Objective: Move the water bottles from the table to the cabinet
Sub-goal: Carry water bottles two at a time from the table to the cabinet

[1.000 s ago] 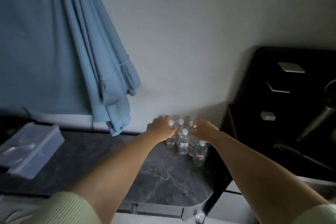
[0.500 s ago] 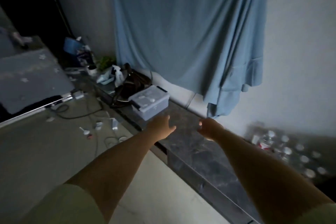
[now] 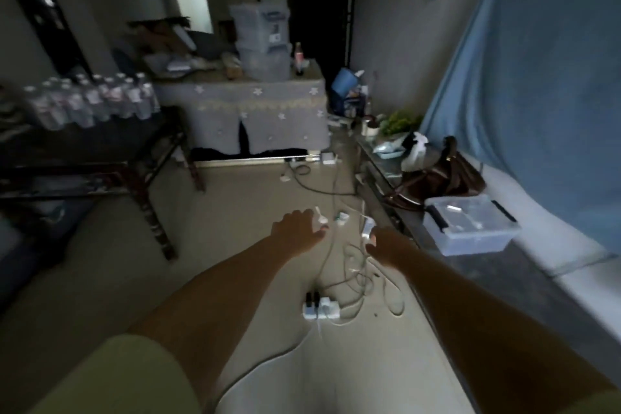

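Note:
Several clear water bottles [image 3: 90, 101] with white caps stand in rows on a dark wooden table [image 3: 84, 151] at the far left. My left hand [image 3: 297, 232] and my right hand [image 3: 386, 244] are stretched out in front of me over the floor, both empty with fingers loosely apart. The bottles are well away from both hands, up and to the left. A low dark marble-topped cabinet [image 3: 497, 276] runs along the right wall; the bottles set on it earlier are out of view.
A power strip [image 3: 321, 309] and tangled white cables [image 3: 356, 272] lie on the floor ahead. A clear lidded box [image 3: 468, 225] and a brown bag [image 3: 440, 175] sit on the cabinet. A cloth-covered table [image 3: 255, 114] with stacked bins stands behind. A blue curtain [image 3: 537, 94] hangs at right.
My view has swung left from the bottles on the cabinet to the room and the table. Both hands let go of the bottles and are now empty in mid-air.

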A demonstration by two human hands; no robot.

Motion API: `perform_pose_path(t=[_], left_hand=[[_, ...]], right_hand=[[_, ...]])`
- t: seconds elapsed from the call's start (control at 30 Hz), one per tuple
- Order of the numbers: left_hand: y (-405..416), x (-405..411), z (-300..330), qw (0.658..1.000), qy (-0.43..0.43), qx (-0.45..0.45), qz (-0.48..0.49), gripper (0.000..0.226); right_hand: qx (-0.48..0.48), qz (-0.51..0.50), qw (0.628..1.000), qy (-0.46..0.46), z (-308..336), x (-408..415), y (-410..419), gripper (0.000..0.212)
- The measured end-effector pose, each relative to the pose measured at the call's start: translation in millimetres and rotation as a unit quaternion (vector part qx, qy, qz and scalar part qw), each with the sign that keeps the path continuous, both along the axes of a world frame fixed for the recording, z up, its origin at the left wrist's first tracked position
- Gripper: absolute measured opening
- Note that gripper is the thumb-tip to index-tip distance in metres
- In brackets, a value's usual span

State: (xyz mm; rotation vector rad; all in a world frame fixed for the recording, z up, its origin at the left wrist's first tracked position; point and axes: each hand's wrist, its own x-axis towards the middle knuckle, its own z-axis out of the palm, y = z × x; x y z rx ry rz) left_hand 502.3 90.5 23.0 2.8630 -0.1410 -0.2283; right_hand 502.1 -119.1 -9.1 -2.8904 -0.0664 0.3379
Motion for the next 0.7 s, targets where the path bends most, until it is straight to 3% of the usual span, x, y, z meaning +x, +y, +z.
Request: perform_pose_path(t=[0.37,0.47,0.7], left_hand=[[193.1,6.9,-5.4,0.969,0.048,-0.006,0.242,0.058],[223.0,10.3,-1.3,0.954,0.034,-0.026,0.298,0.048],[265.8,7.3,-7.0,0.929,0.043,-0.031,0.367,0.052]], right_hand=[[-0.011,0.222,0.975,0.020,-1.0,100.3,212.1,0.046],[-0.010,0.264,0.964,0.022,-3.0,121.2,247.2,0.044],[-0.012,0.338,0.940,0.037,-13.4,149.5,317.0,0.041]])
